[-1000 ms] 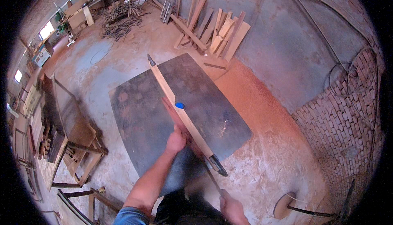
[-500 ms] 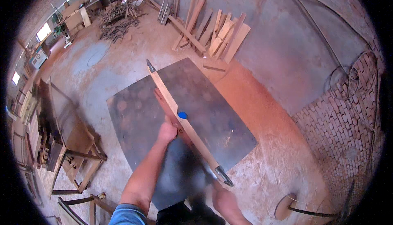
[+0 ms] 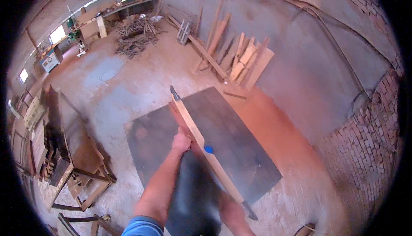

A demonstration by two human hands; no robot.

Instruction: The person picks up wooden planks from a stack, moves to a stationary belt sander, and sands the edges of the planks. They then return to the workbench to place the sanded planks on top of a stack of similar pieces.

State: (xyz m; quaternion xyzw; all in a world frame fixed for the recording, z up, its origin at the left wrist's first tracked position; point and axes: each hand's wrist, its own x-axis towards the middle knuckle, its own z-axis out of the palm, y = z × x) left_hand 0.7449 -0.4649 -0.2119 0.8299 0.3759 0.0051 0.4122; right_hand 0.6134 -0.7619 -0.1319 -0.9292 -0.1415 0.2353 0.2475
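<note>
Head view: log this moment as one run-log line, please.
left hand: gripping reddish wood | right hand: near lower end of pale bar, grip unclear | pale bar: slanting over dark panel

Wooden bar [image 3: 226,179]: pale tan, black at both ends
Round spot [image 3: 209,149]: a strong blue
Board [image 3: 177,115]: reddish brown
Table [image 3: 253,150]: dark grey, somewhat blotchy
Sleeve [image 3: 143,227]: blue
Floor dust [image 3: 272,126]: orange

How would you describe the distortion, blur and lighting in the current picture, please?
Head view: black corners, with the brick wall bowed near the right rim; head view: the right hand is blurred, the left hand clearer; head view: a distant window is washed out to white.
</note>
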